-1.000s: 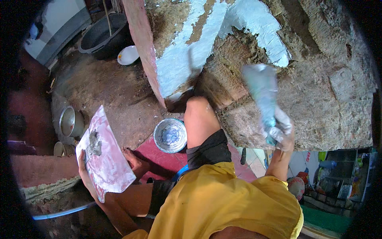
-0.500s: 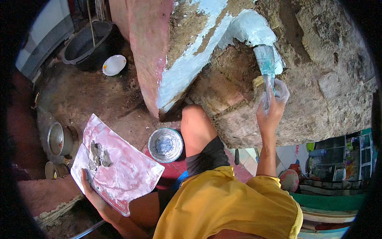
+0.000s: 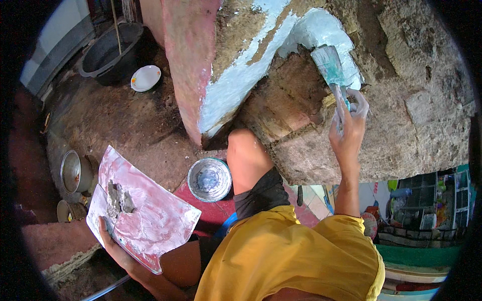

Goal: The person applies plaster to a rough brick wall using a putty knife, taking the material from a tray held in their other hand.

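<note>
My right hand [image 3: 350,120], smeared with white, grips the handle of a putty knife [image 3: 329,66] coated in pale paste. Its wide blade lies against the patch of wet white plaster [image 3: 321,31] on the rough wall. A white band of the same plaster runs down along the pinkish corner edge. Low on the left, my left hand [image 3: 114,244] holds the lower edge of a flat pink board [image 3: 150,213], fingers partly hidden beneath it. The board is streaked with white and bears a grey lump of paste [image 3: 119,199].
A bowl [image 3: 210,179] with white residue stands beside my bent knee [image 3: 247,150]. Further left are a metal pot [image 3: 75,172], a white plate [image 3: 145,78] and a big black basin [image 3: 108,55] with a stick in it. Shelves with household things [image 3: 427,205] stand at right.
The putty knife's blade has shifted slightly left and up and tilted, while my right hand has moved slightly right. The board in my left hand has drifted a little left.
</note>
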The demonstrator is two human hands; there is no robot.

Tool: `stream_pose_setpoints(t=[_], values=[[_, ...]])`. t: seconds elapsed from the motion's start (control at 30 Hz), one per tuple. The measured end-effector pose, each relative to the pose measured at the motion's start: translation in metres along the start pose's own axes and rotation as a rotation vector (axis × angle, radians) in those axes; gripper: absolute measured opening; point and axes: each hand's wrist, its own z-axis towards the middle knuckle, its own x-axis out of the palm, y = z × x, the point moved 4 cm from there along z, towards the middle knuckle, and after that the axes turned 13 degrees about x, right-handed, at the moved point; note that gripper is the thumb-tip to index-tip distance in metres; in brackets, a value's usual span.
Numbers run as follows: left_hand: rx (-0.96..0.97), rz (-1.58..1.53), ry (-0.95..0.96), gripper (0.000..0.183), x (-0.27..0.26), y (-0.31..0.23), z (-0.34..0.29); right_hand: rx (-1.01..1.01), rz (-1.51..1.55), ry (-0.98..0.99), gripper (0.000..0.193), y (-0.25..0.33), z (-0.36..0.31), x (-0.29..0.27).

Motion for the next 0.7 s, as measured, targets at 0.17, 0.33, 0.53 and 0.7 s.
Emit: stream_pose_setpoints(t=[0.17,0.33,0.53,0.7], values=[[0.035,0.024,0.005,0.038,-0.005,0.001,0.001,0.029,0.005,0.016,0.060,-0.001,0.002,-0.004],[0.141,0.116,0.023,0.038,-0.013,0.002,0.006,-0.002,-0.064,-0.015,0.060,-0.003,0.005,-0.013],[0.189,0.172,0.064,0.039,-0.014,0.003,0.005,0.020,-0.050,-0.016,0.058,-0.005,0.004,-0.028],[0.058,0.008,0.038,0.041,-0.012,0.004,0.004,-0.068,-0.125,0.015,0.056,0.005,0.018,-0.031]])
